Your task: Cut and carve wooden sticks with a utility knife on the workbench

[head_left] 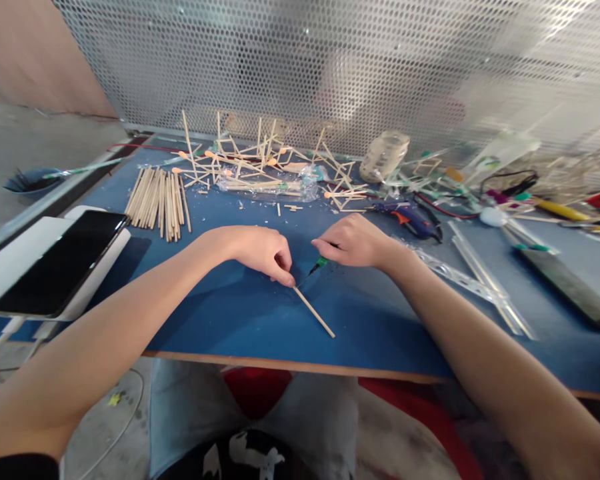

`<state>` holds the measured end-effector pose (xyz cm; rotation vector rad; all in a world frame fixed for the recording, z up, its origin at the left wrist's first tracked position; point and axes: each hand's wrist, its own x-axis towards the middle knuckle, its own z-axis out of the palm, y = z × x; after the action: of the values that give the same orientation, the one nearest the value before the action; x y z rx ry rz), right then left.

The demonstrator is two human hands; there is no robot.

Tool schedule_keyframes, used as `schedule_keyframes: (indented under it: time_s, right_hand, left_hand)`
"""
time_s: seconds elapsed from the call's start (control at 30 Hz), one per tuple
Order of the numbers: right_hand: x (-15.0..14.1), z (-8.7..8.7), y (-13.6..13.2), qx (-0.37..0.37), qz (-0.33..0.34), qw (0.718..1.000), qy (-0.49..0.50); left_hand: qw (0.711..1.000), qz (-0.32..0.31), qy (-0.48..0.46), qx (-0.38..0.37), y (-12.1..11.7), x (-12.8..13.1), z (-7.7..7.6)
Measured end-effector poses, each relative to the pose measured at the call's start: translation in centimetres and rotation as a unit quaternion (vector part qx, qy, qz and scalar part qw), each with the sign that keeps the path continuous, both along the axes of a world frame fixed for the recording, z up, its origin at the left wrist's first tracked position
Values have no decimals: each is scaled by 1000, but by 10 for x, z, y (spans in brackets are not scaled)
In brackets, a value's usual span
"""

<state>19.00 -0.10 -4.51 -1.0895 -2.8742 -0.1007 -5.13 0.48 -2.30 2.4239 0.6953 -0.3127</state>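
Observation:
My left hand is closed, its thumb and fingers pinching one end of a thin wooden stick. The stick slants down to the right over the blue tabletop. Close by on the right, my right hand is wrapped round a small green-handled tool with a dark, narrow tip. That tip points toward the stick's held end; whether the two touch, I cannot tell. Most of the tool's handle is hidden in my fist, so its exact kind does not show.
Loose wooden sticks lie in a pile at left, near a phone on a white box. Stick frames stand along the back. A glue gun, a glass jar and clear rods are at right. A perforated metal screen rises behind.

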Motion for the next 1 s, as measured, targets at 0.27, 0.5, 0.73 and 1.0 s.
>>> schedule_keyframes:
  time_s: [0.27, 0.5, 0.73, 1.0]
  right_hand:
    - [-5, -1, -2, 3, 12, 1000, -16]
    - [-8, -1, -4, 16, 24, 999, -32]
    - [-11, -2, -5, 26, 31, 999, -19]
    - [-10, 0, -7, 36, 31, 999, -7]
  left_hand:
    - [1000, 0, 4, 6, -1, 0, 2]
    - [1000, -6, 1, 12, -1, 0, 1]
    - [1000, -7, -4, 12, 0, 0, 0]
    - [1000, -1, -3, 12, 0, 1, -1]
